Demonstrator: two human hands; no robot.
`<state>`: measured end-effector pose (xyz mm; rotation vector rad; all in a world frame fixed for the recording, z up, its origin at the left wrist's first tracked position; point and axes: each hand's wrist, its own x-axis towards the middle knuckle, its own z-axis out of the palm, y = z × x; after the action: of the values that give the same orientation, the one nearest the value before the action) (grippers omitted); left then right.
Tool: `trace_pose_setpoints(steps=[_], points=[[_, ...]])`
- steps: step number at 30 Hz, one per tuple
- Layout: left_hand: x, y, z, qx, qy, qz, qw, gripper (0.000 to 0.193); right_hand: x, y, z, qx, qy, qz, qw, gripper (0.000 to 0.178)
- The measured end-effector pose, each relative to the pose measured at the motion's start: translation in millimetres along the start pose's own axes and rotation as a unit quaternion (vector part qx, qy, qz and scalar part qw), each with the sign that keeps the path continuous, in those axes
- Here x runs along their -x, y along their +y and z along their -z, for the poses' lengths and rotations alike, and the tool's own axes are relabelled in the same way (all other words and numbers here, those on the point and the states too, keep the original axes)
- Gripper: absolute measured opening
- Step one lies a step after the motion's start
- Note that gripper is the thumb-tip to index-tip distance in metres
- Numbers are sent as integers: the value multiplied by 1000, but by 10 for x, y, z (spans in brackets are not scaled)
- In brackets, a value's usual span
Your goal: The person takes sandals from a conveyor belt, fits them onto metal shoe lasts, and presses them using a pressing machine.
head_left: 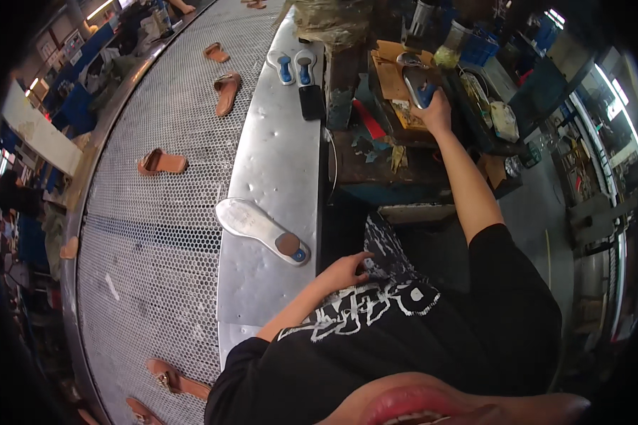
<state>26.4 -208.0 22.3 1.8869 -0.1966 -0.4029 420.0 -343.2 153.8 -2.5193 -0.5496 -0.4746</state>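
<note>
My right hand (436,113) reaches forward to the workbench, its fingers closed around the end of a shiny, sole-shaped piece (412,76) with blue on it. That piece lies on or just above brown cardboard (388,69); contact is hard to tell. My left hand (347,273) rests near my lap, against the patterned dark cloth (386,248), fingers apart and holding nothing. Left of it, a larger silvery sole-shaped piece (248,219) lies on the metal ledge (269,156), with a brown disc and blue spot at its heel.
Brown sandals (227,93) are scattered along the perforated conveyor (170,227) on my left. Farther up the ledge lie two sole-shaped pieces with blue parts (305,67) and a black phone-like rectangle (311,103). A post (340,85) stands between ledge and bench.
</note>
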Motion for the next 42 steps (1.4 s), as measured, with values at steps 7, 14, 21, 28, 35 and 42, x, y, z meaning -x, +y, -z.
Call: trace_pose_setpoints(steps=[7, 14, 21, 28, 35, 42], points=[[-83, -160, -41, -54, 60, -16, 997, 53, -299, 526, -269, -26, 61, 92, 994, 60], [-297, -391, -21, -95, 52, -73, 991, 46, -805, 1113, -73, -158, 81, 96, 979, 46], [-49, -155, 51, -123, 160, -161, 966, 36, -688, 473, -88, -55, -24, 98, 993, 47], [1784, -184, 452, -156, 691, 49, 704, 47, -470, 546, -424, 4, 52, 115, 992, 74], [4222, -995, -255, -210, 762, 578, 203, 111, -101, 649, -577, 150, 136, 51, 978, 88], [4158, -910, -51, -83, 720, 559, 403, 75, 137, -58, -202, 47, -4, -66, 997, 78]])
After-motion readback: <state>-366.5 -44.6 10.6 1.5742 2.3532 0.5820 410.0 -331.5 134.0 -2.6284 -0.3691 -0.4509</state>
